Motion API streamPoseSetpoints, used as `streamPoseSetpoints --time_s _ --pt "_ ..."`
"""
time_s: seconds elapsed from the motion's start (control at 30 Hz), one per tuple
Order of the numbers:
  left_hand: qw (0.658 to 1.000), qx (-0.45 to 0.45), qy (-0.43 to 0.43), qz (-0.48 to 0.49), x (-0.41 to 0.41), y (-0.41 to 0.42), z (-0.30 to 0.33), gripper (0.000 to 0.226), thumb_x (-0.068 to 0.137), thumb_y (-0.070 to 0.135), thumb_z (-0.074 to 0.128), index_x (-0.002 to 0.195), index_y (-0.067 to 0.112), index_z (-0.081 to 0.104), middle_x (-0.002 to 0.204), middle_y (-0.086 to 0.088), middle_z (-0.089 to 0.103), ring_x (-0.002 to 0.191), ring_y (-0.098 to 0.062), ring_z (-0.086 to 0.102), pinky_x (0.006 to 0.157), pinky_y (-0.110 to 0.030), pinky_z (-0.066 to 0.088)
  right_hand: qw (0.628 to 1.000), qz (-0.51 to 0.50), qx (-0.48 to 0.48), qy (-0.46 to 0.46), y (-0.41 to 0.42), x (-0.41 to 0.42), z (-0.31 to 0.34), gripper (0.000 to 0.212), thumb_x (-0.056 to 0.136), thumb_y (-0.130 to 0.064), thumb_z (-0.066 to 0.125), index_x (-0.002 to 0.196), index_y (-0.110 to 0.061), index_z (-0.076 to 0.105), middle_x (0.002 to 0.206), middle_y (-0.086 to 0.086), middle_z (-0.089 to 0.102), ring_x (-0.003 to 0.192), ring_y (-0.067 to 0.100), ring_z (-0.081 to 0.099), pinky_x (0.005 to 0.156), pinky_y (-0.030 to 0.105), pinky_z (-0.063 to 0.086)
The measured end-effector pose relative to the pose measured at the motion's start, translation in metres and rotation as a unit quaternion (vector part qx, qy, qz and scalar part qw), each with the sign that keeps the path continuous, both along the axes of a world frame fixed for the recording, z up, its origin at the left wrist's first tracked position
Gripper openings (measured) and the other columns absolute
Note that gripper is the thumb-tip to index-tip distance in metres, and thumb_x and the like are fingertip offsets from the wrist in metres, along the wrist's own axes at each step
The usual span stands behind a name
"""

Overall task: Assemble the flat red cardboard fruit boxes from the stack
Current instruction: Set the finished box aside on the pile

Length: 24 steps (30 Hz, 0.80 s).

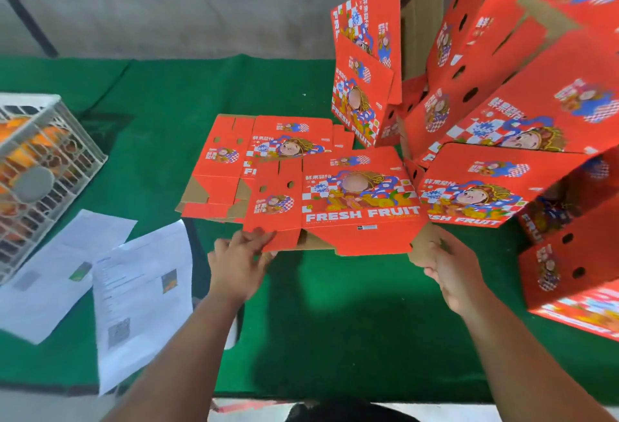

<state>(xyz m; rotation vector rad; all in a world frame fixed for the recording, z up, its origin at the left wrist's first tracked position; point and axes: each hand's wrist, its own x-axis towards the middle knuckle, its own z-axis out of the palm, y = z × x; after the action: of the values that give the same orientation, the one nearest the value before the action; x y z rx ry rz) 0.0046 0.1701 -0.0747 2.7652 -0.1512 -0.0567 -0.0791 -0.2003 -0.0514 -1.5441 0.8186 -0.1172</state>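
A flat red fruit box point(338, 200) printed "FRESH FRUIT" is lifted slightly off the green table, its near flaps toward me. My left hand point(239, 260) grips its lower left flap. My right hand point(450, 270) holds the brown cardboard flap at its lower right corner. Behind it, flat on the table, lies the stack of flat red boxes point(234, 150), partly covered by the held one.
Several assembled red boxes point(502, 86) are piled at the right and back right, one open box point(368, 63) standing on end. A white crate of oranges point(37, 170) sits at the left, with printed paper sheets point(134, 291) near it. Green cloth point(335, 321) covers the table.
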Motion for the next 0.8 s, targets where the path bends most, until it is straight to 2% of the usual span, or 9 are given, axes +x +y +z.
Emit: streamPoseSetpoints --time_s 0.07,0.13,0.23,0.3,0.4,0.5,0.57,0.67,0.8 --pt "0.999 -0.022 0.018 0.038 -0.011 -0.007 0.013 0.035 0.097 0.057 0.057 0.131 0.061 0.059 0.13 0.01 0.063 0.119 -0.034 0.052 0.096 -0.046 0.036 0.996 0.04 -0.075 0.01 -0.011 -0.006 0.007 0.048 0.107 -0.011 0.051 0.154 -0.023 0.05 0.145 0.008 0.055 0.11 0.029 0.062 0.079 0.039 0.055" --pt "0.994 -0.063 0.049 0.076 -0.018 -0.014 0.028 0.029 0.094 0.06 0.054 0.12 0.063 0.064 0.112 0.011 0.068 0.111 -0.026 0.06 0.093 -0.042 0.035 0.987 0.072 -0.142 0.013 -0.019 -0.011 0.017 0.049 0.107 -0.009 0.05 0.154 -0.023 0.049 0.134 0.011 0.058 0.102 0.04 0.065 0.079 0.046 0.058" --pt "0.988 -0.104 0.066 0.093 -0.026 -0.018 0.041 0.027 0.095 0.057 0.06 0.109 0.04 0.076 0.094 0.003 0.073 0.096 -0.028 0.069 0.093 -0.046 0.053 0.965 0.131 -0.226 0.027 -0.03 -0.02 0.032 0.047 0.108 -0.01 0.047 0.154 -0.019 0.048 0.112 0.004 0.063 0.086 0.051 0.064 0.063 0.037 0.048" --pt "0.979 -0.181 0.027 0.087 -0.037 -0.023 0.046 0.031 0.099 0.05 0.063 0.101 0.022 0.077 0.092 -0.007 0.073 0.09 -0.031 0.069 0.082 -0.046 0.056 0.944 0.184 -0.269 0.046 -0.038 -0.025 0.042 0.037 0.107 -0.011 0.046 0.142 -0.018 0.056 0.102 0.004 0.065 0.081 0.044 0.066 0.059 0.033 0.042" --pt "0.957 -0.272 -0.033 0.094 -0.058 -0.035 0.051 0.04 0.101 0.044 0.062 0.077 0.013 0.062 0.077 -0.009 0.06 0.075 -0.026 0.056 0.067 -0.044 0.044 0.918 0.241 -0.308 0.073 -0.047 -0.029 0.06 0.013 0.1 -0.006 0.045 0.1 -0.013 0.057 0.085 0.014 0.066 0.057 0.025 0.055 0.051 0.027 0.033" --pt "0.933 -0.337 -0.037 0.116 -0.075 -0.043 0.056 0.052 0.103 0.048 0.058 0.084 -0.001 0.061 0.085 -0.02 0.062 0.079 -0.037 0.056 0.074 -0.054 0.047 0.903 0.258 -0.339 0.05 -0.055 -0.037 0.08 0.01 0.093 -0.005 0.051 0.092 -0.007 0.06 0.071 0.015 0.061 0.046 0.014 0.051 0.046 0.025 0.03" --pt "0.924 -0.36 -0.041 0.124 -0.083 -0.046 0.061 0.055 0.104 0.05 0.054 0.091 -0.003 0.064 0.092 -0.024 0.065 0.088 -0.039 0.061 0.082 -0.058 0.05 0.893 0.272 -0.358 0.035 -0.061 -0.044 0.095 0.01 0.091 -0.007 0.055 0.093 -0.006 0.064 0.068 0.016 0.063 0.051 0.016 0.064 0.047 0.026 0.033" --pt "0.905 -0.399 -0.085 0.12 -0.092 -0.056 0.077 0.054 0.103 0.052 0.049 0.079 0.004 0.059 0.079 -0.016 0.061 0.074 -0.022 0.05 0.07 -0.041 0.044 0.893 0.275 -0.355 0.003 -0.067 -0.053 0.125 0.031 0.078 -0.019 0.063 0.102 -0.001 0.069 0.068 0.011 0.063 0.049 0.01 0.057 0.046 0.027 0.037" --pt "0.87 -0.458 -0.126 0.133 -0.09 -0.079 0.104 0.045 0.104 0.044 0.048 0.066 0.021 0.042 0.059 0.015 0.043 0.058 -0.002 0.036 0.053 -0.02 0.032 0.892 0.25 -0.372 -0.051 -0.07 -0.054 0.157 0.032 0.078 -0.021 0.06 0.099 -0.001 0.074 0.096 0.021 0.071 0.092 0.031 0.064 0.081 0.036 0.052"
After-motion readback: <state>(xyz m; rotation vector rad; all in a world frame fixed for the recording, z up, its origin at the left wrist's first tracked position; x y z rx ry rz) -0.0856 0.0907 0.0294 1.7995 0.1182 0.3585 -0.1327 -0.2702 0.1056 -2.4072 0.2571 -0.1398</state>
